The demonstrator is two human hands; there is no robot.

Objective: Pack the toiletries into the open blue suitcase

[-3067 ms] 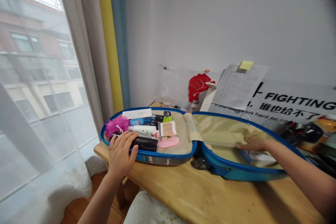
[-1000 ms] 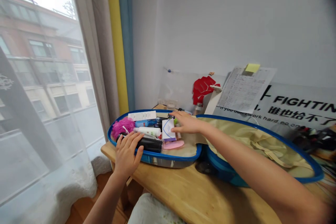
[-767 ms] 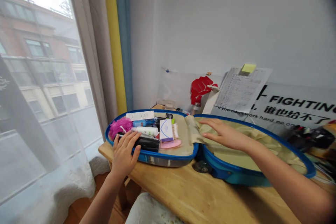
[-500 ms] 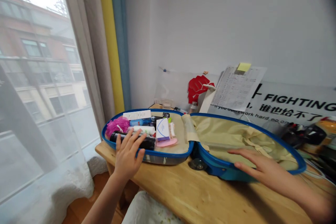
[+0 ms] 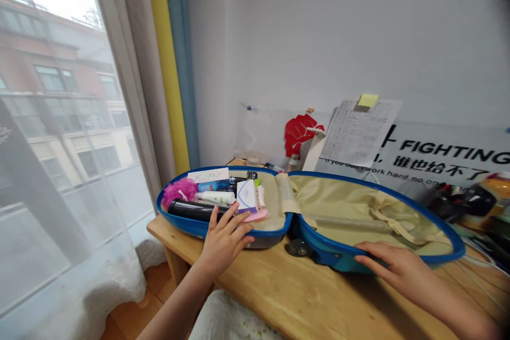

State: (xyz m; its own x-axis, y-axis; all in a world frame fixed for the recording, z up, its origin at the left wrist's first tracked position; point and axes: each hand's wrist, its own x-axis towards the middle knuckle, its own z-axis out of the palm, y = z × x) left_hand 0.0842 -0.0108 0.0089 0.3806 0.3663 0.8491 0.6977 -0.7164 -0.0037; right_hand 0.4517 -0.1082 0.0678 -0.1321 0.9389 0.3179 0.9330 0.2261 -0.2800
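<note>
A blue-rimmed suitcase (image 5: 246, 233) lies unfolded on the wooden desk. Across the front rim of its packed left half, my left hand (image 5: 226, 235) is open, fingers spread over a black cylinder (image 5: 195, 210) and near a white and purple box (image 5: 246, 194). A pink flat item (image 5: 258, 215) shows partly under that box. Around them are a magenta bath puff (image 5: 180, 191), a white tube (image 5: 217, 197), a blue bottle (image 5: 213, 185) and a long white box (image 5: 208, 175). My right hand (image 5: 394, 261) is closed on the front rim of the beige-lined right half, thumb outside.
The desk (image 5: 287, 287) runs along the wall, with a curtain (image 5: 153, 64) and window at left. Papers (image 5: 360, 130) lean behind the suitcase beside a red fist cutout (image 5: 298, 135). Cables and a cluster of items (image 5: 474, 207) stand at the far right.
My left hand has moved right along the suitcase's front rim, uncovering more of the black cylinder. My right hand has come down onto the right half's rim, its thumb and fingers closing together.
</note>
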